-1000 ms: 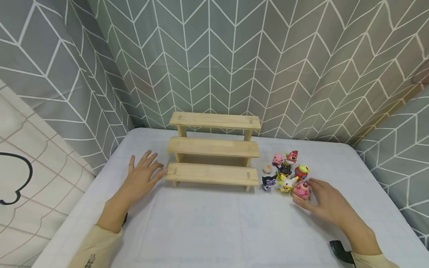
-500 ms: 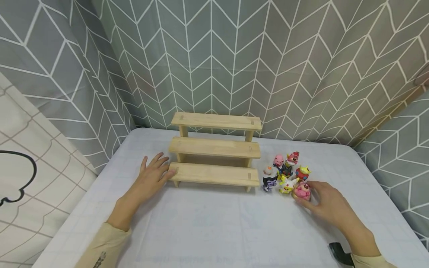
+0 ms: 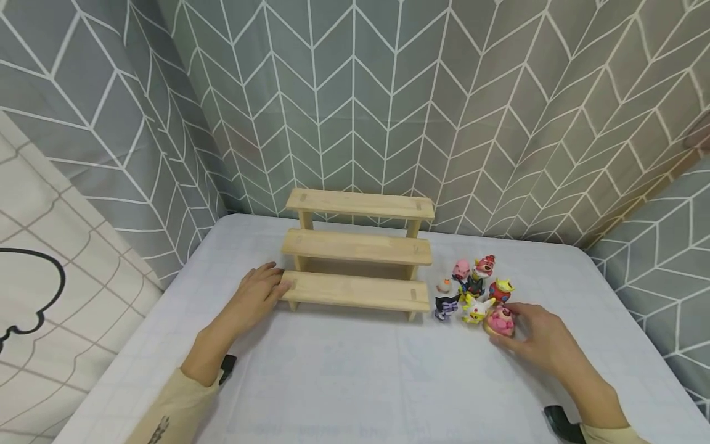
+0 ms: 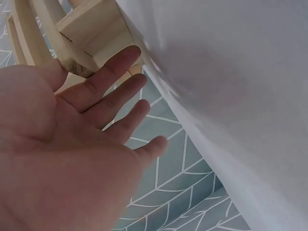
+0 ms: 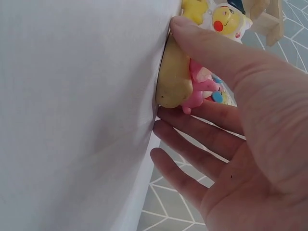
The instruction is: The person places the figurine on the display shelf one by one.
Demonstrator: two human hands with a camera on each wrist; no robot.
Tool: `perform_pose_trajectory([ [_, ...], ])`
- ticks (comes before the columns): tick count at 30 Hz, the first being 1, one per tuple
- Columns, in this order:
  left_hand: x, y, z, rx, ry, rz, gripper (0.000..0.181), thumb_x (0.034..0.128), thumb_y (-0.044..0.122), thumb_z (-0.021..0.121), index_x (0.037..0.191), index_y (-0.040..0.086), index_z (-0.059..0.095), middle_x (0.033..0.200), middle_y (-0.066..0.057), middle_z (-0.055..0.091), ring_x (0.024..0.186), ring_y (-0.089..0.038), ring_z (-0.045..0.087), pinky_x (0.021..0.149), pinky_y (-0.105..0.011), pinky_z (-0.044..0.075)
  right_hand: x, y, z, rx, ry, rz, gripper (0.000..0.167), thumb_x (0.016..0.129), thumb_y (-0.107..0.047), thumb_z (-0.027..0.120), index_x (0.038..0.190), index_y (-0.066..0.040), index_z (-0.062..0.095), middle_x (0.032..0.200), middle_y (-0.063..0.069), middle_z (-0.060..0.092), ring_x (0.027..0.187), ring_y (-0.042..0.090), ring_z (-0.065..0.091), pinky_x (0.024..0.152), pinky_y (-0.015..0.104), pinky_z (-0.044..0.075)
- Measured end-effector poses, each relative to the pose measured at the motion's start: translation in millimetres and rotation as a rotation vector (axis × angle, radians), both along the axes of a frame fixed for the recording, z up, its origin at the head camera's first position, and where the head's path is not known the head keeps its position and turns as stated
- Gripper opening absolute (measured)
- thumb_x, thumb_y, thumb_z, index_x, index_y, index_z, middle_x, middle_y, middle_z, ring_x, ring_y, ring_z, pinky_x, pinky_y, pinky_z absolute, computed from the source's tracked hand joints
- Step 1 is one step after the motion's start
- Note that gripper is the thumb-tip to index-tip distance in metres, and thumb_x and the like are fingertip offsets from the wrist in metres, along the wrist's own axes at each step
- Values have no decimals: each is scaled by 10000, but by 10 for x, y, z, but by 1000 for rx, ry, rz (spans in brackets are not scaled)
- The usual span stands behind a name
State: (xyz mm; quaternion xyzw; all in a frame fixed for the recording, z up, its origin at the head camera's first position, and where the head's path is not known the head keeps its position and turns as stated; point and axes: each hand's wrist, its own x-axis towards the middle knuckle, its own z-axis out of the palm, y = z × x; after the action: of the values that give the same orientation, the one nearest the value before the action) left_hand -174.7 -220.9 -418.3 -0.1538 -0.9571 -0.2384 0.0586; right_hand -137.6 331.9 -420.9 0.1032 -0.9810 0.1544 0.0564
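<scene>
In the head view my left hand (image 3: 255,299) is at the left end of a three-tier wooden display stand (image 3: 355,290). Its thumb rests on the lowest shelf. The left wrist view shows the fingers (image 4: 120,120) fairly straight beside the shelf end and its leg. On the right, my right hand (image 3: 546,336) holds a pink figurine (image 3: 501,321) on a yellowish base (image 5: 173,72). Its thumb is on the near side and its fingers are behind, partly hidden. The figurine stands on the table at the near right of a cluster of small figurines.
Several figurines stand close together right of the stand, including a yellow-and-white one (image 3: 476,309), a black-and-purple one (image 3: 446,306) and a red-hatted one (image 3: 484,266). White cloth covers the table (image 3: 344,382). Patterned curtains (image 3: 377,92) hang behind and at the sides.
My left hand has moved right onto the end of the lowest shelf, its fingers now closer together. My right hand stays at the pink figurine, its fingers closer around it.
</scene>
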Motion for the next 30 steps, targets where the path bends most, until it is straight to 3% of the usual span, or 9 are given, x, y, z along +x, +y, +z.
perform_pose_trajectory([
  [11,-13,-42,-57,51,-15,-6,357,1132,252,504,1041,-25,710,1403,-313,620,1456,-519,434,1203,-672,325,-36,-34,0,-23,-12,-6,766,747,-360,962,1271,103,648,1097,265,723,939,389,703,842,612,571],
  [22,-21,-24,-26,69,-37,14,362,1135,270,495,1095,-24,702,1410,-295,622,1458,-507,438,1191,-675,341,-11,23,46,-46,43,26,720,726,-382,969,1221,65,697,1084,234,755,888,341,738,805,583,584],
  [30,-14,-33,-44,89,-33,12,324,1126,250,519,1087,-10,709,1407,-294,625,1441,-508,460,1171,-678,366,61,17,132,-33,56,20,692,723,-397,961,1191,51,715,1034,198,767,852,310,730,726,477,577],
])
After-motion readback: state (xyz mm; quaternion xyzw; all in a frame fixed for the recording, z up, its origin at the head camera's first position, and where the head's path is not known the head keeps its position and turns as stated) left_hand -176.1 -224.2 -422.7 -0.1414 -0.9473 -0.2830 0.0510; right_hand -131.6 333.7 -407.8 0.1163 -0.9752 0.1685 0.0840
